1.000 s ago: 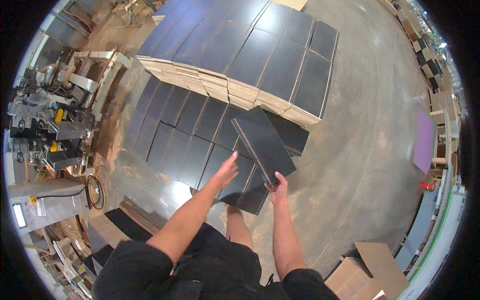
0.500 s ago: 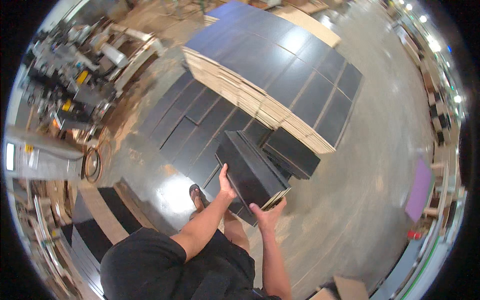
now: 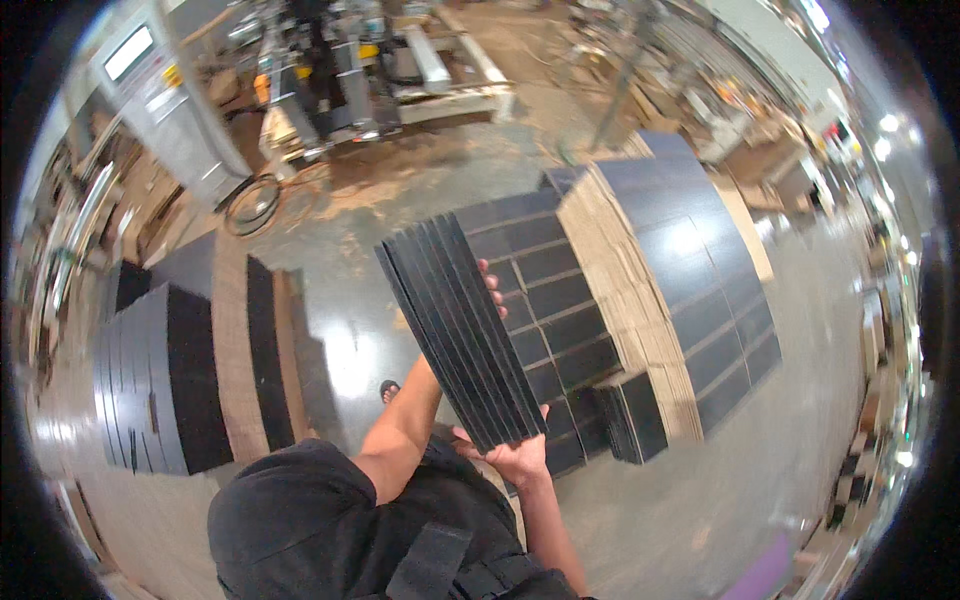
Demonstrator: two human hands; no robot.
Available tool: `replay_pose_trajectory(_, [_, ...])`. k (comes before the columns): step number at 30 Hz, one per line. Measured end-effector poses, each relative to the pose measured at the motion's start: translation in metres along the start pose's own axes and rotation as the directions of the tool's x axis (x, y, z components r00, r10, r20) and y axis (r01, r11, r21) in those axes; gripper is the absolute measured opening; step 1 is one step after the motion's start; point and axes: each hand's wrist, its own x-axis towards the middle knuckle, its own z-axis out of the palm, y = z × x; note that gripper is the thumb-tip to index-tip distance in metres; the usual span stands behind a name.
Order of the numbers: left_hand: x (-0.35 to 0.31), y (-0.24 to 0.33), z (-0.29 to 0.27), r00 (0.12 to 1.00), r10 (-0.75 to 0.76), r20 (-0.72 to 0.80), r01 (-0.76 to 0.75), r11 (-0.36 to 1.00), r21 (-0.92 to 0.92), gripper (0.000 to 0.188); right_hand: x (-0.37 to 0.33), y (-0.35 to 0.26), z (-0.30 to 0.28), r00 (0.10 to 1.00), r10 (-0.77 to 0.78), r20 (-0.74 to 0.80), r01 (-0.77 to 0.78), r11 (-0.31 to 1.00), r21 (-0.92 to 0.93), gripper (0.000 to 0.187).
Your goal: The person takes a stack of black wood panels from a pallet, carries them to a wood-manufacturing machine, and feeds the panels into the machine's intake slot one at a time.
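Setting: workshop with a glossy grey concrete floor (image 3: 640, 520), sawdust scattered toward its far side.
Held load: bundle of dark boards (image 3: 455, 335), several thin black panels stacked on edge, was carried in the air in front of the person's chest, tilted so its long edges ran from upper left to lower right; it stood clear of the floor.
Right hand: right hand (image 3: 510, 458) was cupped under the lower end of the bundle, fingers curled up around its bottom edge, carrying the weight.
Left hand: left hand (image 3: 493, 292) was mostly hidden behind the bundle; only its fingertips showed, wrapped over the far long edge, gripping it.
Beside the load: low layer of black panels (image 3: 560, 300) lay flat on the floor just right of the bundle, set in rows.
Further right: tall stack (image 3: 680, 280) of the same boards rose beside that layer, pale cut edges showing on its near side, dark faces on top.
Near corner: small pile (image 3: 630, 420) of boards stood at the near end of the tall stack.
Left side: another group of dark panels (image 3: 150, 380) lay on the floor well apart from the person, beside a brown strip.
Far edge: grey machine (image 3: 340, 80) stood at the far side of the floor, a coiled cable (image 3: 255, 200) lying in front of it.
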Motion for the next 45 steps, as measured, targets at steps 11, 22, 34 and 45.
replay_pose_trajectory(11, [-0.081,0.257,0.028,0.919,-0.013,0.395,-0.053,0.986,0.157,0.062,0.216,0.133,0.047,0.988,0.011,0.157,-0.027,0.994,0.104,0.08])
replay_pose_trajectory(22, [-0.137,0.399,0.065,0.917,0.183,0.354,-0.309,0.887,0.343,0.064,0.345,0.191,0.085,0.973,0.226,0.042,-0.22,0.969,-0.111,0.077])
replay_pose_trajectory(34, [-0.063,0.495,0.073,0.907,0.307,0.288,-0.418,0.739,0.528,0.066,0.511,0.142,0.11,0.932,0.359,0.045,-0.346,0.921,-0.179,0.074])
replay_pose_trajectory(45, [0.109,0.56,0.104,0.919,0.327,0.221,-0.383,0.602,0.701,0.069,0.681,0.034,0.162,0.903,0.425,0.071,-0.411,0.899,-0.151,0.079])
